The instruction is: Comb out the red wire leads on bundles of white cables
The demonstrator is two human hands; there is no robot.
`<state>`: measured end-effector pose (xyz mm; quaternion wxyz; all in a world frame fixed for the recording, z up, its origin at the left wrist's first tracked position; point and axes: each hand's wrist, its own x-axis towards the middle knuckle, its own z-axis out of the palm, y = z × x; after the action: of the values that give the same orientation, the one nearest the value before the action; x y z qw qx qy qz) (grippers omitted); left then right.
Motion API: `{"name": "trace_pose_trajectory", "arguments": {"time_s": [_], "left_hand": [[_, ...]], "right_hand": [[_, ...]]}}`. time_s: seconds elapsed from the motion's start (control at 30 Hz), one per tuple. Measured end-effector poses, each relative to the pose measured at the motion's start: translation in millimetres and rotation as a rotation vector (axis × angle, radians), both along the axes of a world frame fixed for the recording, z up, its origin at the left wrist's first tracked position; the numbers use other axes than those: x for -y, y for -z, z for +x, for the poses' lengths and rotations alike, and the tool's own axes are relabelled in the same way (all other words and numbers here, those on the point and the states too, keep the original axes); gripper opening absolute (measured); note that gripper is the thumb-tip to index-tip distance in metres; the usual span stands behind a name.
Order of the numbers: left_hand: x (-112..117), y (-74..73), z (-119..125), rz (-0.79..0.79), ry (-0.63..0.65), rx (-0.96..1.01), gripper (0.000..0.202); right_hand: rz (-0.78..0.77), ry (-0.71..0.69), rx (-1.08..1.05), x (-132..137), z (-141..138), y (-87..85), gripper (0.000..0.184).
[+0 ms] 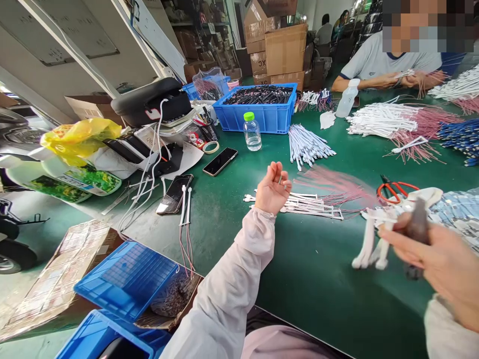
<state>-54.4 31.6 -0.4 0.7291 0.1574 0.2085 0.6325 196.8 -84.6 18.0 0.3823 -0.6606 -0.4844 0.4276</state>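
My left hand (274, 188) is raised palm up over the table, fingers loosely curled with gaps between them and nothing visible in them. Just behind it lies a row of white strips (312, 207) with thin pink wires. At the right, my right hand (437, 249) is closed round a dark, motion-blurred tool (417, 229). White strips (368, 244) stick out between its thumb and fingers, their ends pointing down. Blurred pink wires (337, 184) sweep leftward above the table; whether they join the held strips I cannot tell.
Red-handled cutters (394, 190) lie near my right hand. Behind are a bundle of white strips (309, 144), a capped bottle (252, 133) and a blue crate (254, 112). Two phones (220, 161) rest leftward. A co-worker (396, 65) sits opposite, handling wires.
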Motion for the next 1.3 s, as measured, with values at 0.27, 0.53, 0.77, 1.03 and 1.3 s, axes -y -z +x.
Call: {"name": "trace_pose_trajectory", "arguments": {"time_s": [0.27, 0.53, 0.77, 1.03, 1.3], "left_hand": [[35.0, 46.1, 65.4, -0.084, 1.147, -0.285, 0.069], [41.3, 29.0, 60.8, -0.069, 0.554, -0.356, 0.037], [47.6, 25.3, 65.2, 0.168, 0.393, -0.692, 0.043], [42.6, 12.3, 52.9, 0.174, 0.388, -0.536, 0.054], [40.5, 14.8, 52.0, 0.237, 0.387, -0.571, 0.051]], "right_hand": [[0.862, -0.449, 0.536, 2.8, -24.7, -9.0, 0.024], [0.554, -0.313, 0.4, -2.9, -26.5, 27.0, 0.029], [-0.032, -0.283, 0.062, -3.8, -38.3, 41.3, 0.037], [-0.153, -0.251, -0.208, 4.1, -42.1, 50.4, 0.036], [-0.226, -0.217, -0.477, 9.0, -51.7, 42.9, 0.038]]}}
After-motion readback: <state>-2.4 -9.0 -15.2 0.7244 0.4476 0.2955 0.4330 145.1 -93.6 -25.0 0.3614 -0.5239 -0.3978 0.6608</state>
